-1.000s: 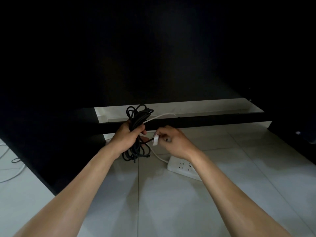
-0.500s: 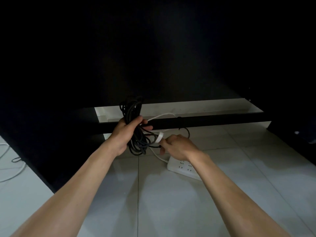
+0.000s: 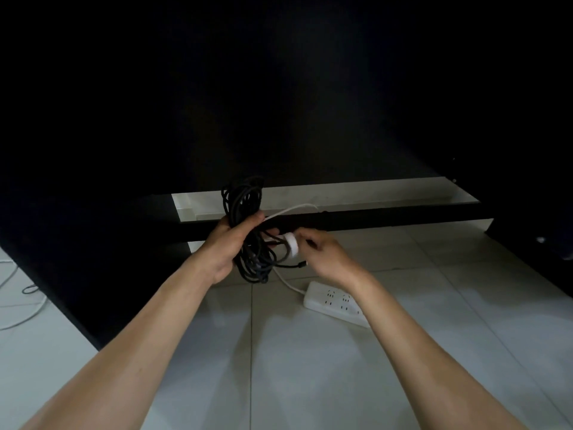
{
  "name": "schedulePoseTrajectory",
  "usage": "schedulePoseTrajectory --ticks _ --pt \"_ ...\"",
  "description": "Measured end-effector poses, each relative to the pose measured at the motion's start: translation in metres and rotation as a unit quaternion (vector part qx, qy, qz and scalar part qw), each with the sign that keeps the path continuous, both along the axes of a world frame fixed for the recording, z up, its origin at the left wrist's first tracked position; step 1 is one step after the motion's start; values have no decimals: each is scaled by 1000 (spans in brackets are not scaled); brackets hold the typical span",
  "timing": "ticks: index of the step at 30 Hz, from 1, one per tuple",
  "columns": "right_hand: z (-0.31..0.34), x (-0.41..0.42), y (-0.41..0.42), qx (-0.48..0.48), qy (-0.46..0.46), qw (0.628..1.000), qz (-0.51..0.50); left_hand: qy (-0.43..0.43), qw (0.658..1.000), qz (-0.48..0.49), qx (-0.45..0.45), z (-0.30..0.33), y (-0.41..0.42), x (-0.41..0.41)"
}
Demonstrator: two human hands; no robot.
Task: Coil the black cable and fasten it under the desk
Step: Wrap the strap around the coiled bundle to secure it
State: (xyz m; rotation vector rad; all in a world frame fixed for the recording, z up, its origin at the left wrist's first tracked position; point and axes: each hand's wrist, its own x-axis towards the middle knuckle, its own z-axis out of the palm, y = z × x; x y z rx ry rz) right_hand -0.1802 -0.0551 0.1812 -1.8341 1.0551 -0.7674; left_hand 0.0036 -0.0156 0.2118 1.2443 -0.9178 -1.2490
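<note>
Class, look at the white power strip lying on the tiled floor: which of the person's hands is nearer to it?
Right. The right hand, pinching a small white roll, is just above the white power strip; the left hand, gripping the coiled black cable, is farther left.

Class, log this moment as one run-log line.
left hand: grips coiled cable | right hand: pinches white tape roll beside coil | power strip: on floor | fastening: not yet done

pale tiled floor (image 3: 310,367), white power strip (image 3: 335,302) lying on it, white cord (image 3: 18,318) at left
</note>
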Motion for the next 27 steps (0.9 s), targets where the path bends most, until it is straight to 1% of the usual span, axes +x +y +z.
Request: schedulePoseTrajectory --ticks 2,4,6,7,9,11,15,18,21,23,25,27 --pt "3 -2 -1 35 42 997 -46 26 999 -19 14 0 3 -2" --pt "6 -5 -2 81 76 992 -67 63 997 -46 27 -1 4 -4" --pt "8 -9 -2 124 52 988 -74 79 995 -49 32 -2 4 -6" --pt "7 -9 -2 127 32 989 -71 83 995 -45 32 -3 4 -8" --pt "5 -7 0 85 12 995 -56 92 994 -40 32 -4 4 -11" --pt "3 -3 2 41 13 998 -44 102 993 -36 37 -4 5 -14" --pt "-2 -4 -1 29 55 998 5 130 990 -23 39 -2 2 -15" --pt "-6 -4 -4 -2 60 998 32 128 991 -36 34 -2 0 -14" --pt "-11 -4 -7 13 33 999 24 121 992 -33 29 -1 -2 -17" --pt "-9 -5 -6 28 16 999 15 99 994 -22 28 0 -4 -17" --pt "-5 -9 -4 32 -8 999 1 83 996 -22 38 0 -5 -17" --pt "-1 -12 -5 36 -19 999 -9 85 995 -28 46 -1 -5 -17"
